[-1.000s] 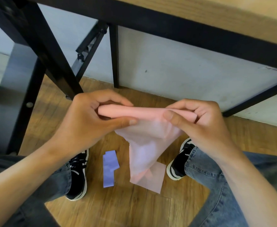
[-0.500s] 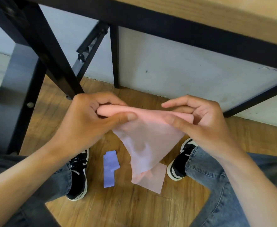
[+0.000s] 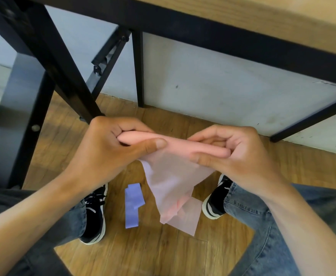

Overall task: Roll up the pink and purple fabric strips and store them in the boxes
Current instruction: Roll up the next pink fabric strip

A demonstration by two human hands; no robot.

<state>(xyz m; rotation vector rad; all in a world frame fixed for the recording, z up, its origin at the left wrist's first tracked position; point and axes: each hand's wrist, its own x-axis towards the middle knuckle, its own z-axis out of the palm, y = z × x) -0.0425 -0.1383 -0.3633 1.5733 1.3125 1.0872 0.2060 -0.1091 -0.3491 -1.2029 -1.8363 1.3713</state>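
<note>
A pink fabric strip (image 3: 175, 180) is partly rolled into a tube held level between my hands, above the floor. My left hand (image 3: 107, 148) pinches the tube's left end between thumb and curled fingers. My right hand (image 3: 230, 156) grips the right end the same way. The unrolled tail hangs down thin and see-through, and its end lies crumpled on the floor between my shoes. A purple fabric strip (image 3: 132, 205), folded flat, lies on the floor to the left of the pink tail. No boxes are in view.
I sit over a wooden floor (image 3: 143, 253) with a black shoe (image 3: 95, 214) on the left and another shoe (image 3: 217, 198) on the right. A wooden table (image 3: 282, 18) with black metal legs (image 3: 49, 62) stands overhead and ahead, in front of a pale wall.
The rolled tube has grown slightly as both hands turned it, and the hanging tail has drawn up a little. The purple strip has not moved.
</note>
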